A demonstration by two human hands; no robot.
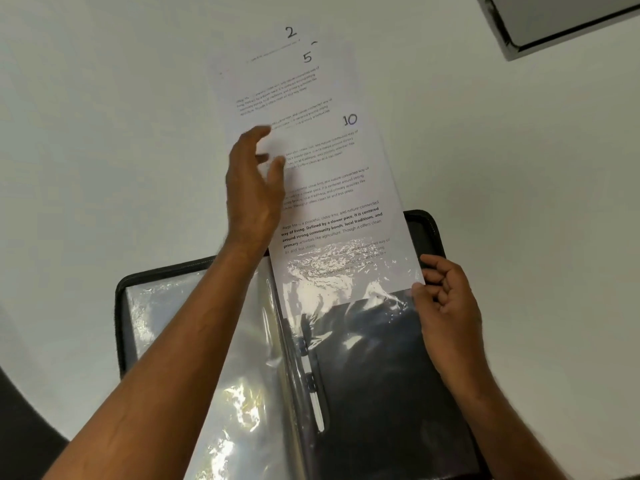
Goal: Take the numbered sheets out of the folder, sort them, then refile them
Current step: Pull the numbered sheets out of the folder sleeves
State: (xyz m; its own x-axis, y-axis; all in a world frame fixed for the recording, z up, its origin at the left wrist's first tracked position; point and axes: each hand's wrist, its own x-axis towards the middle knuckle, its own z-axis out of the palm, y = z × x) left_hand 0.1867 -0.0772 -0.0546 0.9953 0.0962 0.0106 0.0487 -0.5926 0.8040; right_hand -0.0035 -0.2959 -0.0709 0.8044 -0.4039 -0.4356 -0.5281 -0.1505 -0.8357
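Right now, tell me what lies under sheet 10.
Sheet 10 overlaps sheet 5 at its far end; its near end sits in the folder's plastic sleeve. Anything else beneath is hidden.

White table (104,98), dark chair (20,410).

Both hands forward: left (254,183) spread, right (446,299) curled.

Hidden, cropped and blurred parts

The left hand (254,188) is motion-blurred and covers text on the sheet marked 10 (332,188); the folder (429,233) runs off the bottom edge; a grey object (554,19) is cropped upper right.
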